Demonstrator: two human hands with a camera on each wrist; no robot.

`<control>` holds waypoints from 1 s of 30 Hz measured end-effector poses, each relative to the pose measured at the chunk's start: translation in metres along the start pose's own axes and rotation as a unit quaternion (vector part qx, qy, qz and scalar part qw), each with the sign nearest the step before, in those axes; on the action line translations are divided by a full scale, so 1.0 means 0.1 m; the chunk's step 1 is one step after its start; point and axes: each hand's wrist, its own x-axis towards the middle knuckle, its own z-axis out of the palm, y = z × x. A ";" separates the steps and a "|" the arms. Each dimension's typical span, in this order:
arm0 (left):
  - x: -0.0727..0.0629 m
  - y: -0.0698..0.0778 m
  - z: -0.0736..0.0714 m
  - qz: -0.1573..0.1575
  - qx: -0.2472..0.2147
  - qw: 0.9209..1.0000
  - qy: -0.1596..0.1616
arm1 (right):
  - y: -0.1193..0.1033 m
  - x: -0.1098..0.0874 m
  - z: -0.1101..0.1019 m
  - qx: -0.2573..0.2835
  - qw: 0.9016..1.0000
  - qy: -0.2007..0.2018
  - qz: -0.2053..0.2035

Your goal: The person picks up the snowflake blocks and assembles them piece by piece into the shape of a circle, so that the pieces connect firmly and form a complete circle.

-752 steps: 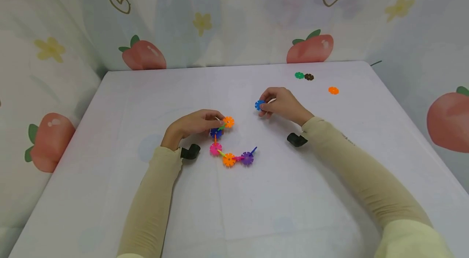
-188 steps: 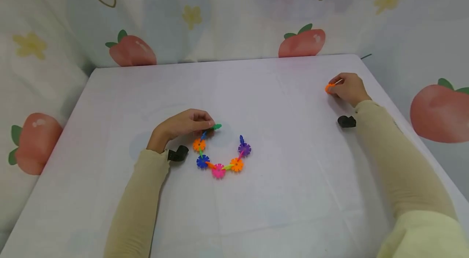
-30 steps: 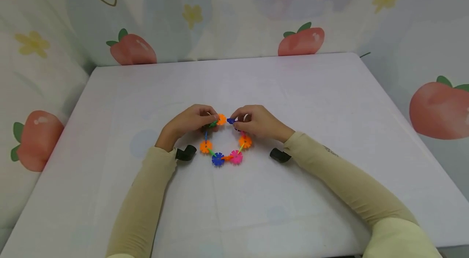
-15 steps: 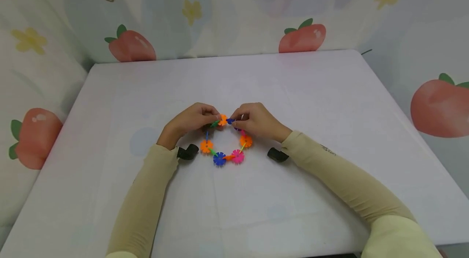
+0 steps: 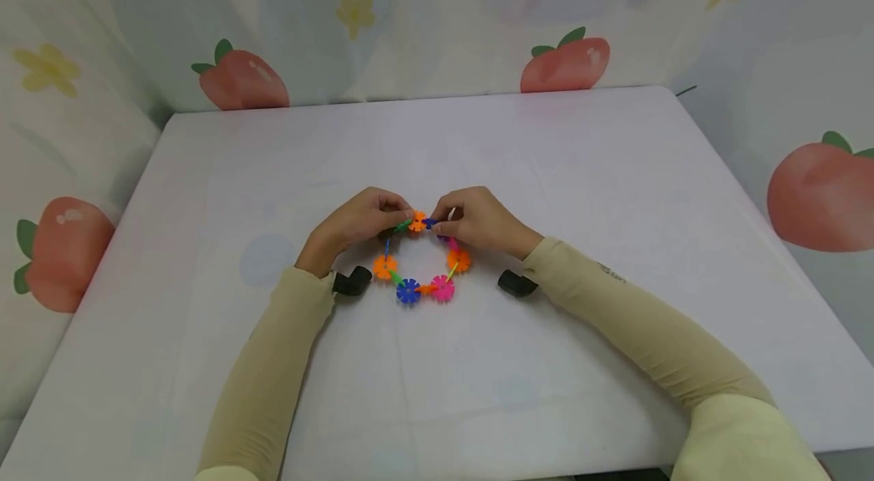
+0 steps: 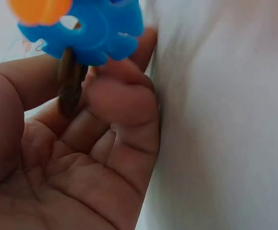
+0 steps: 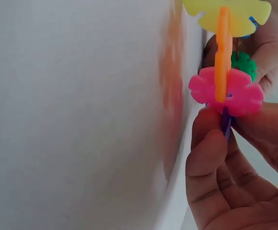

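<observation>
Slotted plastic snowflake discs are joined edge to edge in a ring. My left hand (image 5: 358,223) grips its far left part, near a green disc (image 5: 403,226); in the left wrist view a brown disc (image 6: 68,91) lies at the fingers, below a blue disc (image 6: 93,31). My right hand (image 5: 481,217) pinches the far right part, at a purple disc (image 7: 225,123) under a pink one (image 7: 247,93). Between the hands an orange disc (image 5: 417,221) meets a dark blue disc (image 5: 429,223); how far their slots interlock cannot be told. A blue disc (image 5: 408,291) sits at the near side.
The white-covered table (image 5: 546,359) spreads around the ring. Printed cloth (image 5: 437,26) hangs behind and at both sides. A black wrist mount (image 5: 353,281) juts from the left cuff, another mount (image 5: 517,283) from the right.
Earlier, my right hand took the orange disc from the back right; it is now in the ring. Over the last second my hands drew closer, bringing the orange and dark blue discs together.
</observation>
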 end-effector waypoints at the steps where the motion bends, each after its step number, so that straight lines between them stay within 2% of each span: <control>1: -0.01 0.00 0.00 -0.004 -0.002 1.000 0.003 | 0.01 0.00 -0.01 -0.002 1.000 -0.001 0.010; 3: -0.07 0.00 -0.01 -0.015 -0.014 1.000 0.014 | 0.01 -0.02 -0.02 0.002 1.000 -0.003 0.026; 6: -0.22 -0.03 -0.01 -0.043 -0.064 0.996 0.047 | 0.01 -0.05 -0.01 0.009 0.999 -0.009 0.044; 11: -0.65 -0.10 0.04 -0.083 -0.154 0.979 0.106 | 0.03 -0.08 -0.04 0.021 0.997 -0.012 0.068; 14: -0.84 -0.12 0.08 -0.087 -0.203 0.970 0.105 | 0.02 -0.10 -0.09 0.041 0.995 0.001 0.090; 16: -0.89 -0.12 0.12 -0.079 -0.235 0.964 0.097 | 0.02 -0.11 -0.13 0.063 0.992 0.010 0.106; 19: -0.88 -0.11 0.19 -0.064 -0.277 0.954 0.090 | 0.02 -0.11 -0.15 0.100 0.986 0.018 0.131; 21: -0.85 -0.09 0.22 -0.058 -0.293 0.949 0.098 | 0.05 -0.10 -0.14 0.122 0.982 0.021 0.141; 25: -0.73 -0.06 0.25 -0.047 -0.321 0.937 0.132 | 0.10 -0.06 -0.12 0.162 0.973 0.039 0.157; 28: -0.60 0.00 0.22 -0.033 -0.348 0.924 0.158 | 0.13 -0.02 -0.15 0.204 0.962 0.069 0.168; 30: -0.49 0.05 0.19 -0.022 -0.362 0.915 0.176 | 0.14 0.03 -0.18 0.241 0.950 0.094 0.173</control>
